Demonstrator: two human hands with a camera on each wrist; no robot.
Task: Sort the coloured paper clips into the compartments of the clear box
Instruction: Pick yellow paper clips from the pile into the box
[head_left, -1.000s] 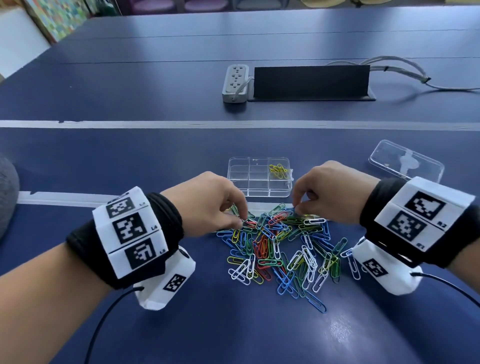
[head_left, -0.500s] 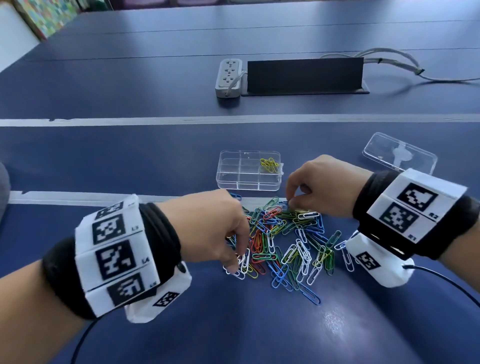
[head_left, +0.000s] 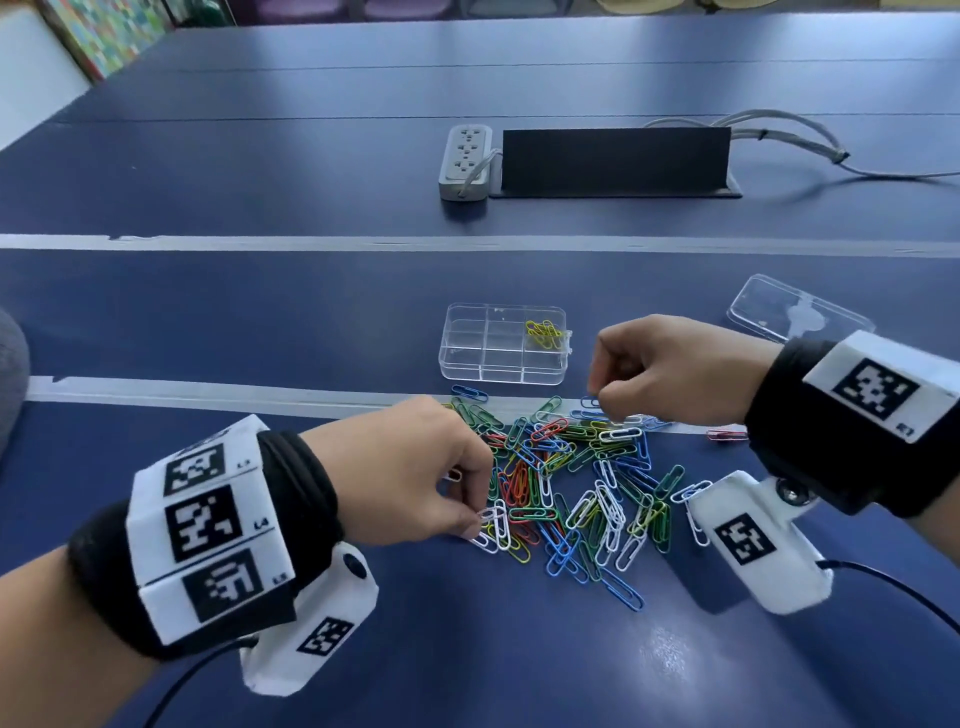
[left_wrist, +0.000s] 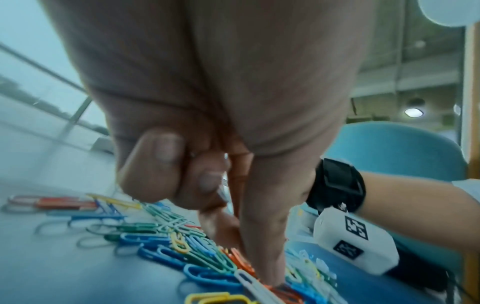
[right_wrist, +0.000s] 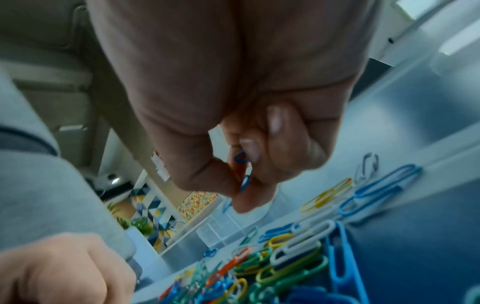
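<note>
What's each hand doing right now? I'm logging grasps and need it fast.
Left hand: fingers curled, pinching a white paper clip at the pile's near-left edge.
Right hand: fingers curled, pinching blue paper clips above the pile.

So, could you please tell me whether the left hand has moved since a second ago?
Yes. The left hand has moved toward the person, from the far edge of the paper clip pile beside the clear box to the pile's near-left edge.
</note>
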